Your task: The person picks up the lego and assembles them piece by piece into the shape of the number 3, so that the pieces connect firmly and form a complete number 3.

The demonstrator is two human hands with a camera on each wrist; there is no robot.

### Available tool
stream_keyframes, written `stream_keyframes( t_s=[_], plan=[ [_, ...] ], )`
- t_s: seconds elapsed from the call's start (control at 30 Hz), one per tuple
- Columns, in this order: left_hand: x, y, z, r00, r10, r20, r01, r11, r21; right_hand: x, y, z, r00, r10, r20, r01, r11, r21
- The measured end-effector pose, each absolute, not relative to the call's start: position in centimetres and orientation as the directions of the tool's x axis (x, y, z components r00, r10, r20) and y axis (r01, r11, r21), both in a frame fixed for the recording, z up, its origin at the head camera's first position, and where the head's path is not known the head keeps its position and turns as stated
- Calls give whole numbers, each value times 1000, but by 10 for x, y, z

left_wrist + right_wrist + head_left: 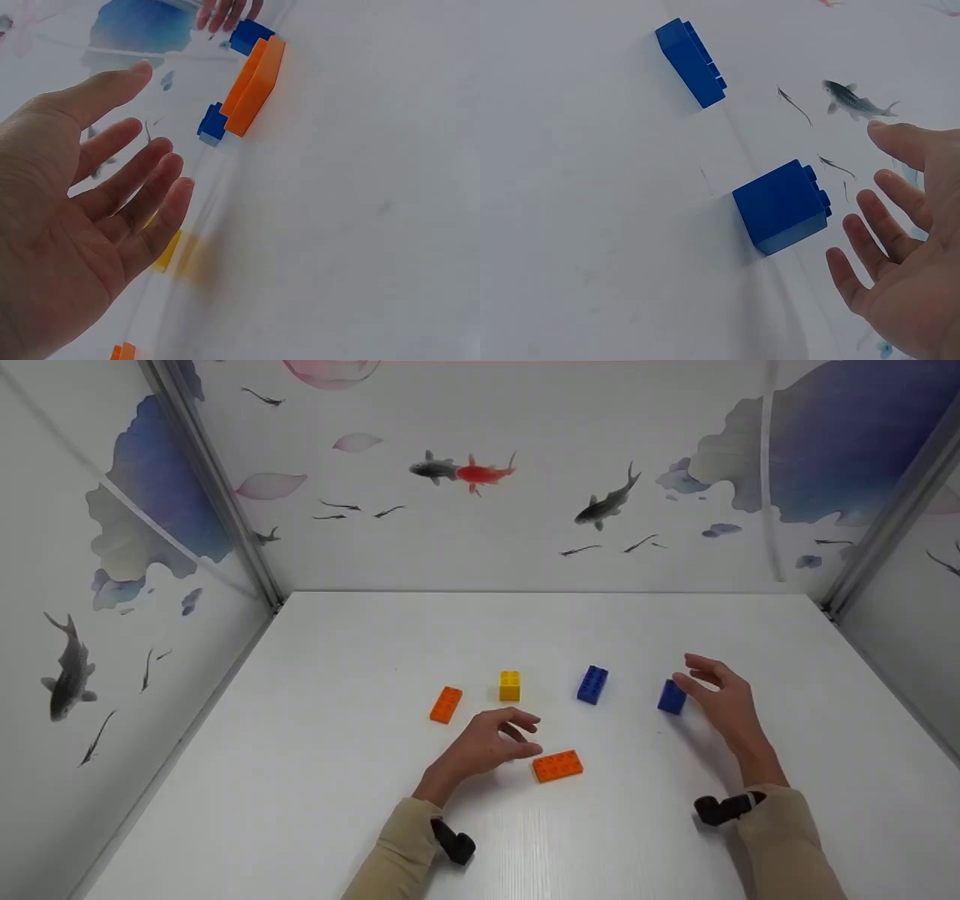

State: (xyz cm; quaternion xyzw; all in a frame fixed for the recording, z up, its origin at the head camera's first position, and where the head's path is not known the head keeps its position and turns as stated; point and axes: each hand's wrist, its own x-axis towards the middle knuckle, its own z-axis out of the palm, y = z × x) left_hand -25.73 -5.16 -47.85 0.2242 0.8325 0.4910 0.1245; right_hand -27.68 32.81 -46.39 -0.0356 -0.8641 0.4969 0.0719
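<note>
Fingers loosely bent and parted, my left hand [487, 742] hovers over the white table just left of an orange toy brick [557, 766] with studs on top. Nothing lies in its palm in the left wrist view. My right hand [724, 705] is beside a short, tall blue brick [671, 697]; its thumb overlaps that brick in the head view. From the right wrist, a gap shows between the relaxed fingers and this blue brick [784, 206]. A longer blue brick [592, 685] stands between the two hands, farther back.
Beyond my left hand are a yellow brick [510, 686] and a second orange brick [446, 705]. White panels painted with fish enclose the table [360, 645] at the back and sides. Metal posts [217, 487] stand at the rear corners.
</note>
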Motion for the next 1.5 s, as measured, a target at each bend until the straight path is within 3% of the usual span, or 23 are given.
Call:
stream_keyframes(
  t_s=[0.3,0.6,0.87,1.2,1.5],
  plan=[
    [-250,-44,-477,-839,542,-60,257,489,834,-276,329,-470,-996,39,-78,87,534,-841],
    [-248,-38,-479,-819,566,-92,295,554,778,-275,328,-473,-991,55,-120,131,530,-838],
    [-252,-40,-481,-817,572,-69,327,558,763,-276,322,-468,-991,87,-100,131,557,-820],
    [-252,-43,-482,-813,581,-41,331,518,788,-271,299,-439,-998,68,9,30,548,-836],
    [-253,-42,-480,-843,530,-88,248,530,811,-257,278,-407,-993,32,112,-73,579,-812]
  ],
)
